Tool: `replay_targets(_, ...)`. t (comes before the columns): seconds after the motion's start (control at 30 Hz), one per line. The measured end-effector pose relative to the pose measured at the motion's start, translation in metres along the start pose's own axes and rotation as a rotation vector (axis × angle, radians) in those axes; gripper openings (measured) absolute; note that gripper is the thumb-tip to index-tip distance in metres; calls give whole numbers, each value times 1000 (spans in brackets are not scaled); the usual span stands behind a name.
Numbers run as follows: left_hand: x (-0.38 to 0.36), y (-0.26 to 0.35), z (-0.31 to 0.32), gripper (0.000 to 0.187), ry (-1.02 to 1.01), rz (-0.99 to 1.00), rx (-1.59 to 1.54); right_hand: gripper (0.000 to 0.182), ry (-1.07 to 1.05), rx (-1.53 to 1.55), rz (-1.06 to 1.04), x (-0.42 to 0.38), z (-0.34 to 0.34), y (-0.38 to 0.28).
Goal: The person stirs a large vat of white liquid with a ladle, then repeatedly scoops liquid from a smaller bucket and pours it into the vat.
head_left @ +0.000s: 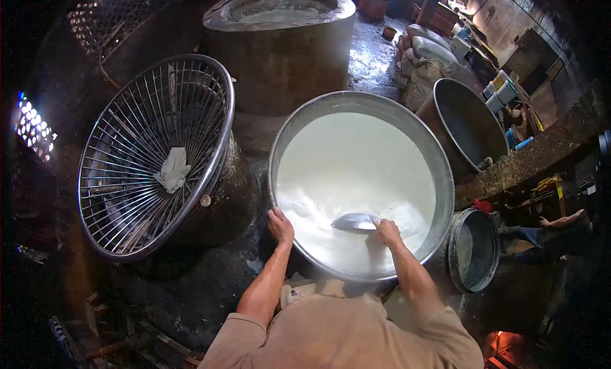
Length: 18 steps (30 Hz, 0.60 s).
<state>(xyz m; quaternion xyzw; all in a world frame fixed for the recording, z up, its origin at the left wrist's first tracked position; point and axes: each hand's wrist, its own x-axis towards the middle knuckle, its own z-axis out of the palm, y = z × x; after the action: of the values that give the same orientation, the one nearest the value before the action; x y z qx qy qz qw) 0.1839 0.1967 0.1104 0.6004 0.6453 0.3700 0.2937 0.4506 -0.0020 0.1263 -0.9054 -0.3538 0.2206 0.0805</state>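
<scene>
A large round metal vat holds white, milky liquid with some foam near its front side. My right hand is closed on the end of a metal scoop, which lies at the liquid's surface, its lower part hidden in the white. At the vat's left front rim, my left hand rests with its fingers curled against the metal edge.
To the left a wire-ribbed metal basket holds a white cloth. Behind stands a big round tub. On the right are a tilted vat, a smaller drum, sacks, a person and a fire.
</scene>
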Motion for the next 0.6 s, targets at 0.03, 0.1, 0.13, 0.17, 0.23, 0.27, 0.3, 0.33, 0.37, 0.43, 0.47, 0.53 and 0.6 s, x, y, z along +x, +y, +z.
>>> replay_targets(0.03,0,-2,1,32,-6,19,4,21,-15,-28,-11,-10,-3,7)
replay_targets(0.1,1,-5,1,33,-20,5,-9,18,-27,-52,-19,-27,-12,22)
replay_targets(0.13,1,-4,0,33,-20,8,8,20,-74,-49,-24,-36,-19,28)
replay_targets(0.17,0,-3,0,33,-20,12,25,22,-121,-44,-29,-43,-27,33)
replay_targets(0.23,-1,-2,0,34,0,24,29,27,-200,-14,146,-51,-41,47)
replay_targets(0.27,0,-2,-1,33,10,39,24,28,-167,-17,128,-57,-48,57)
replay_targets(0.3,0,-3,-1,33,21,55,21,29,-136,-21,109,-62,-55,66)
replay_targets(0.33,-1,-2,-2,32,17,68,20,29,-134,-20,107,-68,-66,76)
replay_targets(0.37,0,0,-3,32,20,69,18,30,-105,-30,67,-74,-78,85)
replay_targets(0.43,2,0,-2,31,-5,22,32,31,-77,-37,25,-83,-103,99)
replay_targets(0.47,0,2,-4,32,-9,14,27,32,-35,-31,1,-86,-116,104)
replay_targets(0.53,2,-3,0,32,14,41,45,33,8,-24,-21,-93,-146,110)
replay_targets(0.6,2,-8,2,34,61,74,57,36,-76,91,2,-98,-179,111)
